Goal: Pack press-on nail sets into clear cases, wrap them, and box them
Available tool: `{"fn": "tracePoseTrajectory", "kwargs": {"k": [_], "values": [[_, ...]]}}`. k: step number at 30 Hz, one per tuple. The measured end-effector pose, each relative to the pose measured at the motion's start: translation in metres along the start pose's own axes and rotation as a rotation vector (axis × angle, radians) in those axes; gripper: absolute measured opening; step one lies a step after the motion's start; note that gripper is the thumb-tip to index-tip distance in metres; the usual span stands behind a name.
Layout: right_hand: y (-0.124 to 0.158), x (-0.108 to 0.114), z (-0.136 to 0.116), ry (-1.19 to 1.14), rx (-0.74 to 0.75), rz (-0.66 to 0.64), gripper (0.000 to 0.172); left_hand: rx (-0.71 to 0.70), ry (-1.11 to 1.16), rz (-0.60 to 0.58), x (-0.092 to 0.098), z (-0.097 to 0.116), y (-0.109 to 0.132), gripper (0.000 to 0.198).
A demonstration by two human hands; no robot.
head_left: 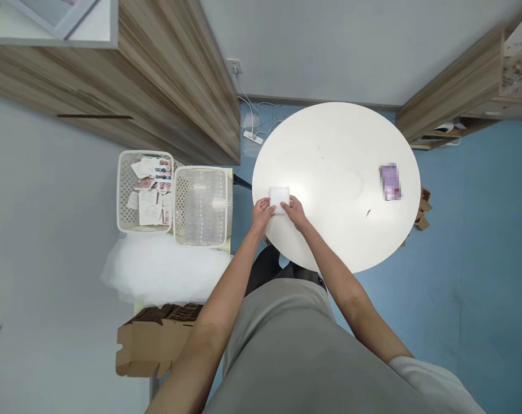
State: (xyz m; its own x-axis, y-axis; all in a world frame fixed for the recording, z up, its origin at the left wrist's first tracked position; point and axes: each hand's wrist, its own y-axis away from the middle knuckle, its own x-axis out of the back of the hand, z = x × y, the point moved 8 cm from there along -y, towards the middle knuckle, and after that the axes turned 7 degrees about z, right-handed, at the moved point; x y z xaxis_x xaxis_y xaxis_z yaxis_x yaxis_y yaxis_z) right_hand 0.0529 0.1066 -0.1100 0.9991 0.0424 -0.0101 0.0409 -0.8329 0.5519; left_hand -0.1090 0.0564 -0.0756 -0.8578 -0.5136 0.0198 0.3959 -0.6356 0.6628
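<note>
While left hand (262,211) grips white pad (279,196), right hand (295,211) (outstretched) mirrors.

We've got the table (338,144) ahead of us, and on its near left edge sits a block (279,197), with our left hand (262,210) touching its left side and our right hand (295,211) its right. Well apart, on the table's right side, lies a packet (390,181). Left of the table two baskets stand side by side, the left basket (122,190) holding paper slips, the right basket (200,168) just beside it. A heap of wrap (157,267) lies nearer us, and cardboard boxes (144,342) nearer still.

No legible txt; purple item (390,181) on table (338,144) blurred.
</note>
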Motion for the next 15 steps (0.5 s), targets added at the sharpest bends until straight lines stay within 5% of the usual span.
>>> {"fn": "tracePoseTrajectory", "kwargs": {"k": [8, 15], "values": [[-0.051, -0.037, -0.016, 0.285, 0.077, 0.111, 0.039, -0.137, -0.263, 0.097, 0.004, 0.026, -0.077, 0.032], [-0.051, -0.037, -0.045, 0.794, 0.291, 0.15, 0.033, -0.223, -0.47, 0.135, -0.005, 0.028, -0.082, 0.032]]}}
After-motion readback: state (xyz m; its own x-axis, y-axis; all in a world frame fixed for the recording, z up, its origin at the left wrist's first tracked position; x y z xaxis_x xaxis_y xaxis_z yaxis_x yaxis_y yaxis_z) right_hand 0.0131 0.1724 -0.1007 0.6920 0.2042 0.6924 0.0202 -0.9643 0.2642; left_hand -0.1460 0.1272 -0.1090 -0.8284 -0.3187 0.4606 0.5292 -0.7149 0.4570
